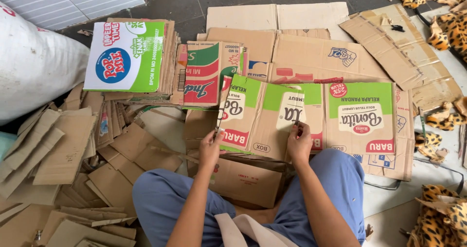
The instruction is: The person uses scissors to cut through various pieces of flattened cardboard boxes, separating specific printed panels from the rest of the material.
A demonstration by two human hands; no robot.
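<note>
**Holding a flattened carton by its near edge**

Gripping is done at two points: the left hand (210, 149) is closed on the lower left edge of a flattened green-and-brown carton (262, 115), and the right hand (298, 142) is pinched on the same carton near the middle of its lower edge. The hands are held apart, with the carton lying in the centre of the frame, just above the knees, partly raised off a brown sheet (245, 181) beneath it.

A stack of flattened boxes (129, 57) is seen at the upper left, a white sack (34, 67) at the far left, and loose cardboard strips (53, 149) at the lower left.

A paper cut could be caused by the raw edge if it is slid through the fingers. The panel could also be torn along its crease if it is pulled unevenly.
</note>
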